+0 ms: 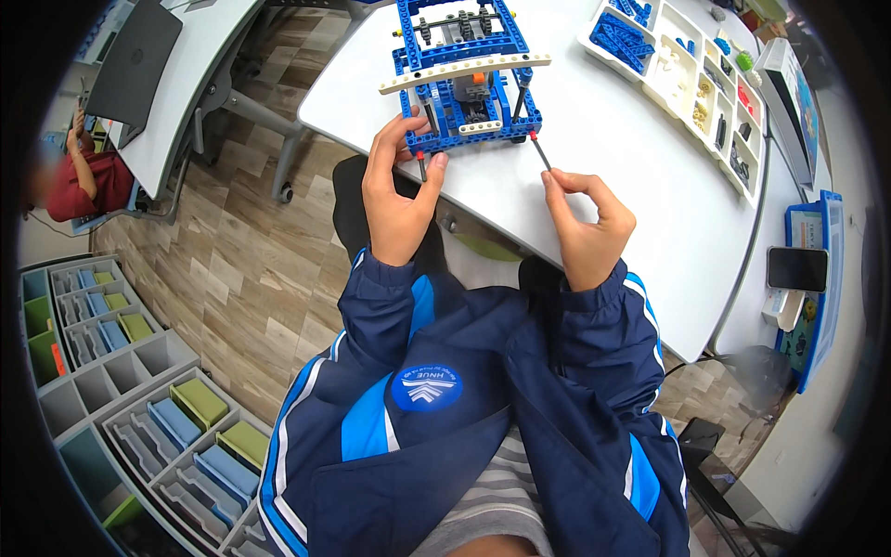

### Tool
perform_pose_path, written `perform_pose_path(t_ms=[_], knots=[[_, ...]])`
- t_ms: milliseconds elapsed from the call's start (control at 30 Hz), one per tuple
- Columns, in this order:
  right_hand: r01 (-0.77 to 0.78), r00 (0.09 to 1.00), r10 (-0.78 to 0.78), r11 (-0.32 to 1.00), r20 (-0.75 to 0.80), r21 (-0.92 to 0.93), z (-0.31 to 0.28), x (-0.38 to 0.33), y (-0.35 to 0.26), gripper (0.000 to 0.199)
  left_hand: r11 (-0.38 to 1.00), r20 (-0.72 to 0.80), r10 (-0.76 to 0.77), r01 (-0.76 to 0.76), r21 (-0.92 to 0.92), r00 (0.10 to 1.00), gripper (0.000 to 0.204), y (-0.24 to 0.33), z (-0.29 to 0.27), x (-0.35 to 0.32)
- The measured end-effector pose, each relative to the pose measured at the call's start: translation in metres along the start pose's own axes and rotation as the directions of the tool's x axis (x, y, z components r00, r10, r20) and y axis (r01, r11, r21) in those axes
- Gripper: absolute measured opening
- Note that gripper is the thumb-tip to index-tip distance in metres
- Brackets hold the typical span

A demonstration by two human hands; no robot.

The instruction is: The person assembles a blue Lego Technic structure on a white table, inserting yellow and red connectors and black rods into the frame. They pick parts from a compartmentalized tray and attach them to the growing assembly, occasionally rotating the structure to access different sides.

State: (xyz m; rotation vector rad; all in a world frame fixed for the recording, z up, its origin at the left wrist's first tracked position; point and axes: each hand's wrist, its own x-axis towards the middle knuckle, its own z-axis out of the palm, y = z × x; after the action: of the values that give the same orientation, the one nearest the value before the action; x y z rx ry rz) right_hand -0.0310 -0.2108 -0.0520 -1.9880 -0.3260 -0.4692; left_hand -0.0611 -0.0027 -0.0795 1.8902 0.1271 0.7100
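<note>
A blue building-brick model [464, 135] with a frame of studded beams stands at the table's near edge. Across it runs a cream beam [459, 71], with dark gears [455, 28] higher up and a grey block with an orange part inside. My left hand [399, 190] is closed round the model's near left corner, thumb beside a short dark axle with a red connector [420, 158]. Between thumb and forefinger, my right hand [589, 223] pinches the lower end of a dark axle [541, 153]. A red connector at its upper end meets the model's near right corner.
On the white table [594, 148], a sorting tray [687, 84] of loose parts lies at the right, near a box [789, 102]. A phone [796, 269] rests farther right. Drawer bins [176, 418] stand lower left; another person in red [88, 181] sits by a laptop [139, 70].
</note>
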Motion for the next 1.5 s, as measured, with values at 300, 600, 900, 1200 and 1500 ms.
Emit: perform_pose_path(t_ms=[300, 600, 900, 1200, 1500], knots=[[-0.011, 0.999, 0.009, 0.998, 0.036, 0.058, 0.003, 0.001, -0.002, 0.008, 1.0, 0.01, 0.015, -0.014, -0.012, 1.0, 0.044, 0.0, -0.002, 0.001], [-0.16, 0.973, 0.121, 0.968, 0.196, 0.193, -0.004, 0.011, 0.002, 0.009, 0.999, 0.009, 0.027, -0.027, 0.034, 1.0, 0.043, -0.001, -0.002, 0.002], [-0.132, 0.981, 0.101, 0.974, 0.168, 0.186, 0.0, 0.009, 0.001, 0.008, 1.0, -0.01, 0.013, -0.013, -0.009, 1.0, 0.043, -0.001, 0.0, 0.001], [0.027, 0.99, -0.039, 0.995, 0.136, 0.091, -0.001, 0.016, 0.004, 0.01, 1.0, -0.001, 0.019, -0.019, 0.004, 1.0, 0.044, -0.002, -0.001, 0.002], [0.094, 0.953, -0.095, 0.995, 0.289, 0.017, -0.014, 0.035, 0.008, 0.033, 1.0, -0.012, 0.027, -0.027, -0.001, 1.0, 0.044, -0.001, 0.0, 0.002]])
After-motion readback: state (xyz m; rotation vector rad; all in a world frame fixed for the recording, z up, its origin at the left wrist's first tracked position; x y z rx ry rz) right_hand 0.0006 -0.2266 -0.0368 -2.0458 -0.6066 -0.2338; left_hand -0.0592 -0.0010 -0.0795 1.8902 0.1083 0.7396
